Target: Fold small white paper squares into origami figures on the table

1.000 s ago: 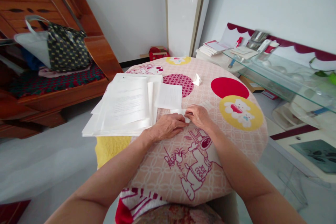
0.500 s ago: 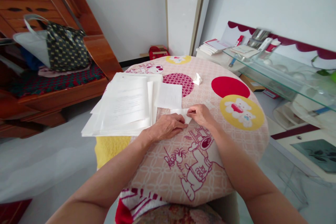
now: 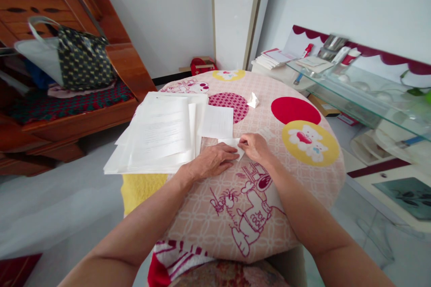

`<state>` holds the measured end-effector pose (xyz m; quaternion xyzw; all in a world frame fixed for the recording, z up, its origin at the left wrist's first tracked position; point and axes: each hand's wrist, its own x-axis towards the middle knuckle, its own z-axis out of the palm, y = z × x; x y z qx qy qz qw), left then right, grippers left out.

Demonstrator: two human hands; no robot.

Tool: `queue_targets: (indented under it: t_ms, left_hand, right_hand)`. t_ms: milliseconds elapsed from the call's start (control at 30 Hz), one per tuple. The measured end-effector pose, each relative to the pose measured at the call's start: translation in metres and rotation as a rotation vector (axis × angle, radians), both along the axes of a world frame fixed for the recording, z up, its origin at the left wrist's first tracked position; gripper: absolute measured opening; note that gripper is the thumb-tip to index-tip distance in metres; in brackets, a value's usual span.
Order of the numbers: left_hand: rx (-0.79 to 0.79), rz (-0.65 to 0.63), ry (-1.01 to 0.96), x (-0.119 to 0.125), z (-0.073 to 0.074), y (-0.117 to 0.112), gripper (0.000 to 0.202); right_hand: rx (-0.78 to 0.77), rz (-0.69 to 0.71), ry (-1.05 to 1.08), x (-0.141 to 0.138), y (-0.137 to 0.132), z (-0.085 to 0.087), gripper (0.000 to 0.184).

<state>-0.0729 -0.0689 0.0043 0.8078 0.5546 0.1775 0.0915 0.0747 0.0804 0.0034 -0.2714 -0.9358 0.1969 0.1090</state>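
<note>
A small piece of white paper (image 3: 230,142) lies on the patterned tablecloth (image 3: 202,210), partly covered by both hands. My left hand (image 3: 215,160) rests flat over its near left part, fingers stretched out towards the right. With thumb and fingers pinched together, my right hand (image 3: 255,147) grips the paper's right edge. Just beyond them lies a square sheet of paper (image 3: 218,122). To its left is a stack of larger printed sheets (image 3: 164,132), spread unevenly. A folded scrap of white paper (image 3: 252,100) stands farther back.
A glass shelf (image 3: 363,94) runs along the right, holding metal containers (image 3: 335,42) and papers. A pile of booklets (image 3: 272,58) sits behind the table. At left, a wooden bench (image 3: 67,121) bears a patterned bag (image 3: 85,58). Yellow cloth (image 3: 143,190) hangs below the stack.
My left hand has slid very slightly to the left on the paper. My right hand keeps its pinch on the edge with barely any movement.
</note>
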Motion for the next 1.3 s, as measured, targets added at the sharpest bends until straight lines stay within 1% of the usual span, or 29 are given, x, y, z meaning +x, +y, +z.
queue_targets:
  t_ms: [233,533,933,1100,1300]
  left_hand:
    - [-0.001,-0.006,0.02,0.0008,0.0006,0.001,0.035]
    - [-0.015,0.007,-0.012,0.0014,0.0026,0.0003,0.036]
    - [0.004,0.015,-0.025,0.0015,0.0009,0.0011,0.036]
    - [-0.001,-0.002,-0.025,0.0016,0.0032,0.0005,0.035]
    - [0.005,-0.01,-0.013,0.0011,0.0018,0.0011,0.039]
  right_hand:
    - [0.052,-0.024,-0.021,-0.0011,-0.0025,-0.0018,0.015]
    - [0.065,-0.047,-0.022,-0.0016,-0.0042,-0.0048,0.015]
    - [0.077,-0.073,-0.046,-0.0039,-0.0073,-0.0037,0.016]
    - [0.08,-0.088,-0.045,-0.005,-0.0075,-0.0041,0.017]
    - [0.09,-0.078,-0.046,-0.005,-0.0068,-0.0059,0.017]
